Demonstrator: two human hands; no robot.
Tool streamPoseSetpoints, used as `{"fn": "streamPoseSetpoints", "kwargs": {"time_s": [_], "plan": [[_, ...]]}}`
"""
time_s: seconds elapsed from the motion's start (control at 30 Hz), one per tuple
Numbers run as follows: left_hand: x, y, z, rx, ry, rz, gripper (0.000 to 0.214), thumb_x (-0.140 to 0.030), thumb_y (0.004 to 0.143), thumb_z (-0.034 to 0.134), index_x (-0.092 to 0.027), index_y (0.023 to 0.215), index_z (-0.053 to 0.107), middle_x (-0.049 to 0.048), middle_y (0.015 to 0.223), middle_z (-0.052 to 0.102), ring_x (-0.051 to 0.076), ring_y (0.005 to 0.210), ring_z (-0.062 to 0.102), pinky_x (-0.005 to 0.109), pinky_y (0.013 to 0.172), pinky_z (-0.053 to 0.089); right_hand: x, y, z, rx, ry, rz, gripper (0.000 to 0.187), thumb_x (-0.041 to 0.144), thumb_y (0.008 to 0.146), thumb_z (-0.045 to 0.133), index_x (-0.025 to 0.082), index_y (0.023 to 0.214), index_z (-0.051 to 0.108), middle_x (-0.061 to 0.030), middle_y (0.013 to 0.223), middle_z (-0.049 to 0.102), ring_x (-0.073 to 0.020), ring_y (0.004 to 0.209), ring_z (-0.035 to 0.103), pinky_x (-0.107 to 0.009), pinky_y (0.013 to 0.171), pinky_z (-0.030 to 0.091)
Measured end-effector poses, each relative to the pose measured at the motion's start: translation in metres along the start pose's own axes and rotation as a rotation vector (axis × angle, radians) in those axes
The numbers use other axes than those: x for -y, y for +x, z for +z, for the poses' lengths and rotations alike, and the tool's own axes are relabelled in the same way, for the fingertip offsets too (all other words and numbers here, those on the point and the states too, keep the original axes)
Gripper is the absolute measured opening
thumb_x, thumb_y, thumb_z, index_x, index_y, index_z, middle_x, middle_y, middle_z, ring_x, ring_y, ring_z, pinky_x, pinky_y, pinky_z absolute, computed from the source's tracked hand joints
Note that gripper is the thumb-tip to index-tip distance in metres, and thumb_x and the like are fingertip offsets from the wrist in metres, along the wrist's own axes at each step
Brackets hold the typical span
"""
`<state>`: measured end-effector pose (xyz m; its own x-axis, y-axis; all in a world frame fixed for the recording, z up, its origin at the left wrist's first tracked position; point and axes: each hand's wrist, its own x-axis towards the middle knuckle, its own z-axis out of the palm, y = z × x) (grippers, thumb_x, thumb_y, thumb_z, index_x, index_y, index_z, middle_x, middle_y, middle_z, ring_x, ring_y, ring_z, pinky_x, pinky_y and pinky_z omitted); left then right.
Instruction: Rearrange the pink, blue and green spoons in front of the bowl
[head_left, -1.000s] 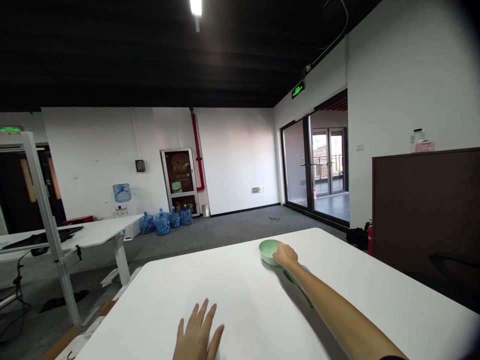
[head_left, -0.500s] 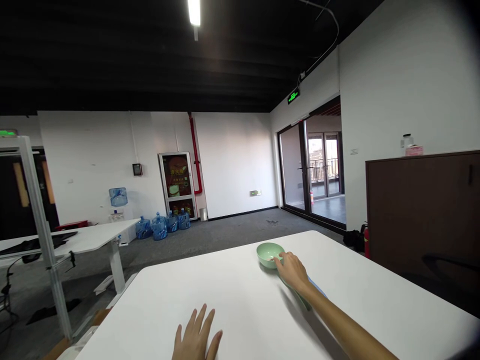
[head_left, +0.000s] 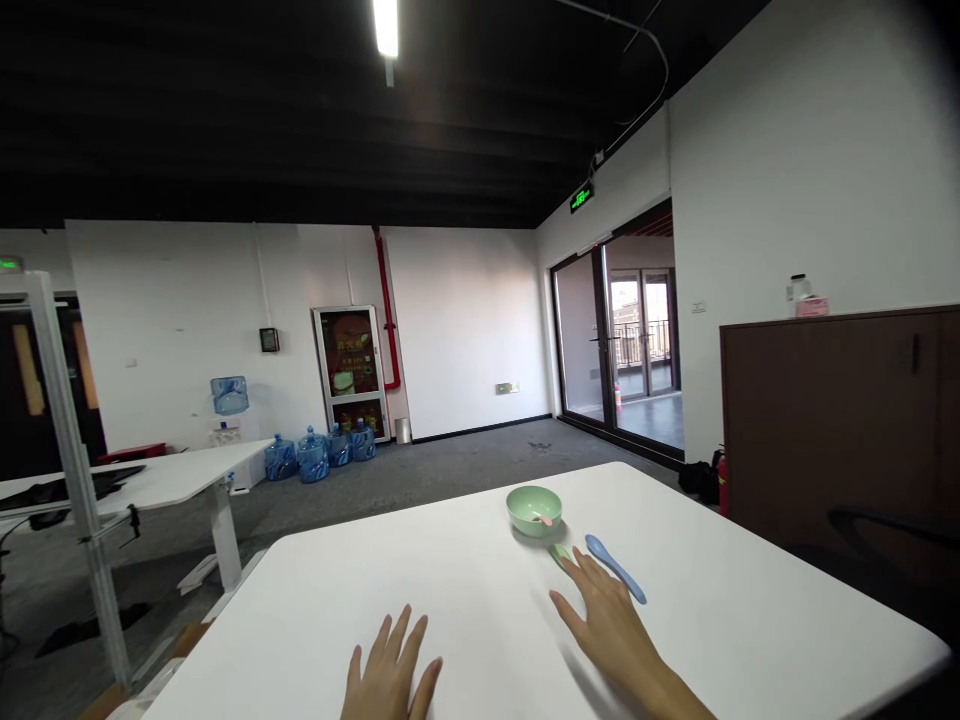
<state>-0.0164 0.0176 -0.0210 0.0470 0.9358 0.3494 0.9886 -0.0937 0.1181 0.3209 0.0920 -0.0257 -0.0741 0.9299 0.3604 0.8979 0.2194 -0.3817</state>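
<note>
A light green bowl stands on the white table toward its far edge, with something small and pink inside it. Just in front of the bowl lie a blue spoon and a green spoon, the green one mostly hidden under my right hand. My right hand rests flat with fingers spread, its fingertips on or just short of the green spoon and beside the blue one. At the near edge my left hand lies open, palm down, holding nothing.
A brown cabinet stands to the right of the table, with a dark chair in front of it. Another white desk and a metal frame post are on the left. Several blue water jugs sit by the far wall.
My right hand has let go at the bowl and drawn back toward me, uncovering the blue and green spoons. The left hand has stayed put.
</note>
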Motion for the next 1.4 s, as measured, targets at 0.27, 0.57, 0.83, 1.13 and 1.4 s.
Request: {"fn": "streamPoseSetpoints", "kwargs": {"time_s": [0.27, 0.57, 0.83, 1.13, 1.4], "plan": [[-0.003, 0.003, 0.001, 0.016, 0.019, 0.007, 0.051, -0.044, 0.1, 0.036, -0.034, 0.148, 0.05, 0.0044, 0.16, 0.049, 0.033, 0.149, 0.043, 0.064, 0.117, 0.042, -0.014, -0.007, 0.013, -0.009, 0.017, 0.011, 0.065, 0.061, 0.098, 0.04, 0.024, 0.15, 0.056, -0.0106, 0.163, 0.043, -0.0334, 0.152, 0.036, -0.052, 0.12, 0.036], [-0.003, 0.0, 0.001, 0.025, 0.02, 0.002, 0.052, -0.043, 0.099, 0.036, -0.034, 0.149, 0.049, 0.0042, 0.161, 0.048, 0.032, 0.15, 0.042, 0.063, 0.117, 0.042, -0.007, -0.009, 0.007, 0.023, 0.019, 0.012, 0.065, 0.06, 0.098, 0.038, 0.025, 0.151, 0.054, -0.0092, 0.163, 0.043, -0.0329, 0.152, 0.036, -0.051, 0.119, 0.035], [-0.002, 0.0, 0.001, 0.021, 0.014, 0.003, 0.052, -0.044, 0.099, 0.037, -0.035, 0.149, 0.049, 0.0049, 0.16, 0.048, 0.033, 0.15, 0.042, 0.064, 0.117, 0.041, 0.007, 0.04, -0.012, -0.06, -0.015, -0.039, 0.049, 0.046, 0.102, 0.037, 0.022, 0.129, 0.069, -0.0122, 0.129, 0.07, -0.0297, 0.122, 0.06, -0.041, 0.105, 0.043], [0.009, 0.0, 0.007, 0.011, -0.004, -0.011, 0.051, -0.045, 0.098, 0.038, -0.037, 0.147, 0.05, 0.0041, 0.159, 0.05, 0.032, 0.149, 0.044, 0.063, 0.116, 0.042, 0.019, 0.145, -0.022, 0.045, -0.167, 0.111, 0.036, 0.036, 0.099, 0.047, 0.015, 0.111, 0.074, -0.0177, 0.125, 0.069, -0.0313, 0.124, 0.057, -0.036, 0.098, 0.043], [0.012, -0.004, 0.017, -0.034, 0.029, -0.026, 0.05, -0.044, 0.098, 0.039, -0.038, 0.146, 0.052, 0.0024, 0.157, 0.053, 0.031, 0.147, 0.047, 0.061, 0.115, 0.044, 0.014, 0.193, 0.0, 0.209, -0.127, 0.276, 0.031, 0.025, 0.078, 0.073, 0.012, 0.105, 0.075, -0.017, 0.108, 0.076, -0.0303, 0.112, 0.069, -0.032, 0.082, 0.05]]}}
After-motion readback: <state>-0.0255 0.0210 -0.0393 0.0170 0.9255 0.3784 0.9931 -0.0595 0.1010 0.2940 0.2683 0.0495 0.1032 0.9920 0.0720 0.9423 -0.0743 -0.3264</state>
